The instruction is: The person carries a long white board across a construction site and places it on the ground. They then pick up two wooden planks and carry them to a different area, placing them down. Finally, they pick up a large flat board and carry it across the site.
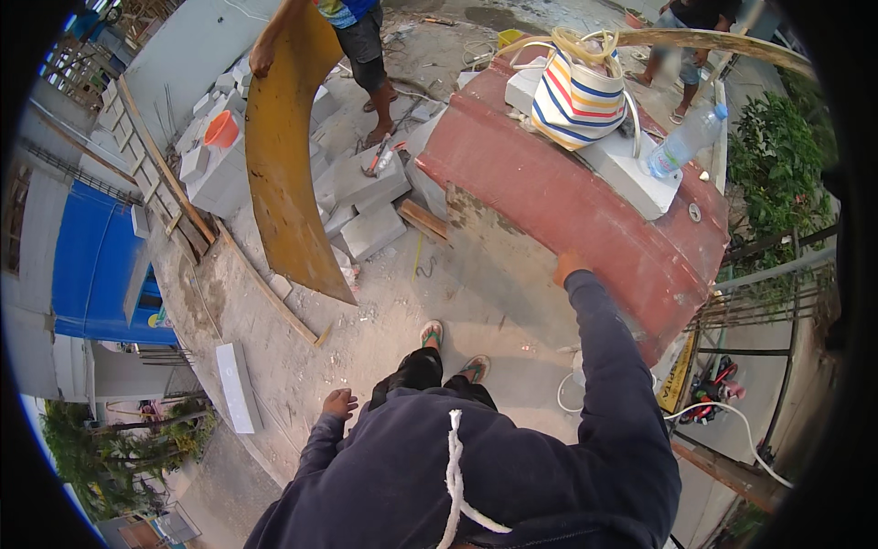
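My right hand (pixel 571 266) is curled over the top edge of a worn grey panel (pixel 494 257), which stands against the side of a red-painted slab (pixel 549 199). Its fingertips are mostly hidden. My left hand (pixel 339 403) hangs beside my body, empty, with the fingers apart. On the slab lie light concrete blocks (pixel 641 182). A striped tote bag (pixel 579 99) with a coiled clear hose (pixel 576 41) rests there, near a plastic water bottle (pixel 686 143).
A co-worker's hand (pixel 261 57) holds a curved-looking yellow-brown sheet (pixel 285 158) upright. Behind it are stacked concrete blocks (pixel 374 232), a hammer (pixel 376 161) and an orange bucket (pixel 221 129). A wooden strip (pixel 267 288) and white block (pixel 239 388) lie left. Another person (pixel 686 55) stands beyond the slab.
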The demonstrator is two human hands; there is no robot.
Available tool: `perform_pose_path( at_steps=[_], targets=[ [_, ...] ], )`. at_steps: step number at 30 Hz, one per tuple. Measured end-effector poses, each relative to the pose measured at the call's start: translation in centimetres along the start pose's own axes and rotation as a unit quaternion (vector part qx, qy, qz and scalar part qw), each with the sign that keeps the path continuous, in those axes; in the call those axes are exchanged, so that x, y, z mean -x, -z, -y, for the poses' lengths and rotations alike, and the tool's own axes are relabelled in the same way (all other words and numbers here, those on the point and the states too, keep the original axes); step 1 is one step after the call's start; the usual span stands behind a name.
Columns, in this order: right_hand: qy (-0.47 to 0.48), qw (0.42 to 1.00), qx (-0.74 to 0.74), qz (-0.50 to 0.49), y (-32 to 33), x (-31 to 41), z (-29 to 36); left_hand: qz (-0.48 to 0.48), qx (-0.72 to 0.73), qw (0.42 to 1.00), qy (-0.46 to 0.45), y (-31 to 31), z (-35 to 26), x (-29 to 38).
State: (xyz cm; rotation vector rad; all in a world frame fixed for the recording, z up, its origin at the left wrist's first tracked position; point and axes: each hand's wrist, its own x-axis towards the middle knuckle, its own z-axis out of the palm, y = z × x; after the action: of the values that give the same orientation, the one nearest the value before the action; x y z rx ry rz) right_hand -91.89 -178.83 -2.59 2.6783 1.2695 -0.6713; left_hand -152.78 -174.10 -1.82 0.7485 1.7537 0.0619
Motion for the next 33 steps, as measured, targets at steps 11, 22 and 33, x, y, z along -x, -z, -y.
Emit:
perform_pose_path(
  at_steps=[11, 22, 33],
  targets=[
    [-0.099, 0.991, -0.080, 0.040, 2.5, -0.1, -0.9, 0.291, -0.235, 0.834, -0.406, -19.2, -20.1, 0.3],
    [0.029, 0.942, -0.214, -0.256, -2.0, 5.3, -3.5, 0.172, -0.410, 0.848, -0.288, -24.9, -23.1, -9.7],
    [0.051, 0.964, -0.238, 0.111, -23.0, 11.7, -11.8, -0.130, -0.254, 0.892, -0.350, -16.7, -18.2, 1.5]
  ],
)
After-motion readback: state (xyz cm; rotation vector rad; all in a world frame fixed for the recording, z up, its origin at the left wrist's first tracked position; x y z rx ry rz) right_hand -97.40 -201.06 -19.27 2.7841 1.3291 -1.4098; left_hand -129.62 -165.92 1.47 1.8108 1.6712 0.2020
